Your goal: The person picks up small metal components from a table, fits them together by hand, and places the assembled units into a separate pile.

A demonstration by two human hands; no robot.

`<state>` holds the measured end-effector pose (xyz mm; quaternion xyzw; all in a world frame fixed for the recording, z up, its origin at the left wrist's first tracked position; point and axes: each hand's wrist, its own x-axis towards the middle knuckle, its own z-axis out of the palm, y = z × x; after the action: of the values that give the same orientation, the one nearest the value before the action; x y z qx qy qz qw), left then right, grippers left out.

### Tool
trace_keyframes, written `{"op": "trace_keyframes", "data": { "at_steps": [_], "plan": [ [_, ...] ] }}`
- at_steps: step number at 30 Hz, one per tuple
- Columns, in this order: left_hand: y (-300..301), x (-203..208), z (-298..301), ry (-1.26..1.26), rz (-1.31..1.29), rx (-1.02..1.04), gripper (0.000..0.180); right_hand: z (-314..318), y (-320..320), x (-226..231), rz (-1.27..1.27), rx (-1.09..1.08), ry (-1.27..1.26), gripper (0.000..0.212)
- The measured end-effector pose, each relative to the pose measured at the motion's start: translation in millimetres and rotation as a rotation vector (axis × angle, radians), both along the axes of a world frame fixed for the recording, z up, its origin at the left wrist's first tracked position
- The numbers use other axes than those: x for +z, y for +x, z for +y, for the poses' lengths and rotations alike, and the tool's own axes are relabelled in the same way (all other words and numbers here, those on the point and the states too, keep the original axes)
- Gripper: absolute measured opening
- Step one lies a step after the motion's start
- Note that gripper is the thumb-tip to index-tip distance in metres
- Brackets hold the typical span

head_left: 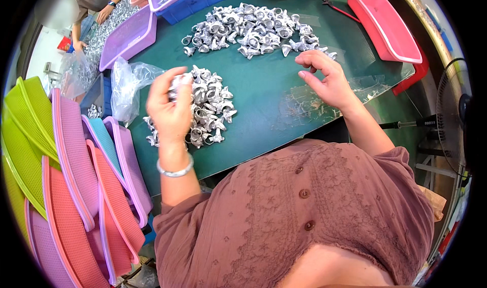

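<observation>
My left hand [170, 105] is curled above a near pile of small silvery metal castings [215, 103], each with a ring and pointed ends. Silvery metal shows between its fingers and thumb, so it grips at least one casting; how many I cannot tell. On the right, my right hand [327, 82] hovers over the green table [264, 100], thumb and fingers apart and bent, with nothing seen between them. Just beyond its fingertips lies the right end of a larger, far pile of the same castings [258, 29].
Purple [129, 42], blue [203, 1] and pink [385, 26] plastic bins line the table. Red-handled pliers [337, 6] lie at the back right. A clear plastic bag [127, 90] sits at left, above stacked coloured baskets [76, 156]. A fan [451, 118] stands right. Another person works far left.
</observation>
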<state>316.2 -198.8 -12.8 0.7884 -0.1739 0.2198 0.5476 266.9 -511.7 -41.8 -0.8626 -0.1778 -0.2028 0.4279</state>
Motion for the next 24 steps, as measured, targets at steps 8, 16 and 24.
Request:
{"op": "trace_keyframes", "data": {
  "at_steps": [8,16,24],
  "plan": [
    [2.6,-33.1,65.0,0.595,-0.022,0.149,0.025,-4.6,9.2,-2.4,0.036,-0.037,-0.073,0.018],
    [0.2,-26.3,65.0,0.599,-0.006,0.077,0.034,-7.4,51.3,-13.0,-0.077,-0.243,-0.438,0.02],
    [2.1,-24.5,61.0,0.589,-0.048,0.093,0.033,-3.7,67.8,-20.4,0.004,-0.243,-0.529,0.013]
  ]
}}
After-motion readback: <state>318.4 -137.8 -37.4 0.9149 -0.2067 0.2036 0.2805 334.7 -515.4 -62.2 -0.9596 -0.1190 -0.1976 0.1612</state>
